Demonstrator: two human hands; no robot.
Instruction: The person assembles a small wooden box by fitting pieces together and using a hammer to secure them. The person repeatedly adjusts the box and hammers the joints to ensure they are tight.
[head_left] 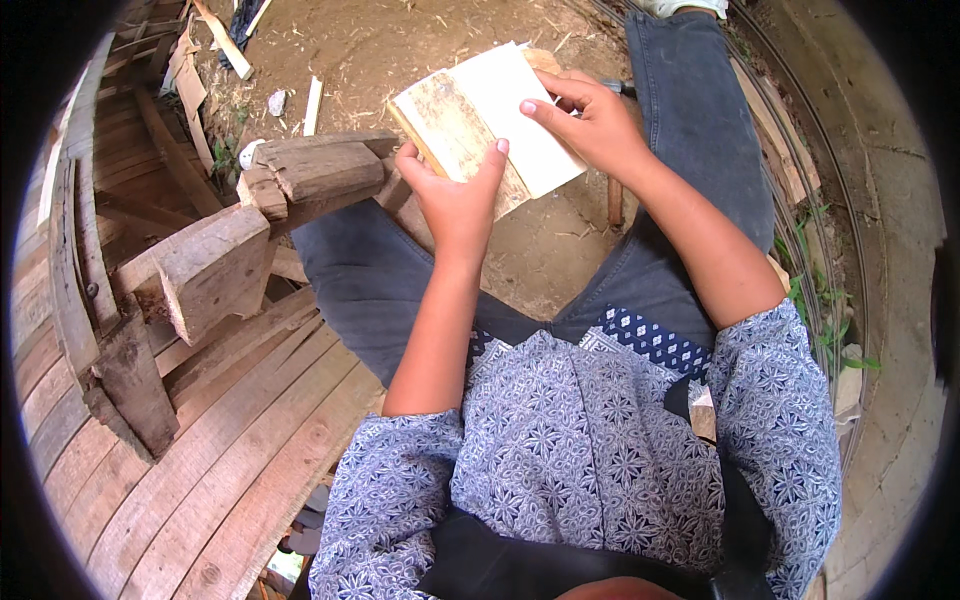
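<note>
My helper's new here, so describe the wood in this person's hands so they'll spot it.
Find the dark trousers; over the gap between the legs, the left hand and right hand hold the flat wood. Its pale face is stained brown across the left half, unlike the rough timber to its left.

Pretty rustic spot tbh: bare dirt ground (400,30) littered with wood scraps (313,105), weathered planks (250,430) on the left, weeds (835,320) near a concrete-looking strip (895,200) on the right, soft daylight.
</note>
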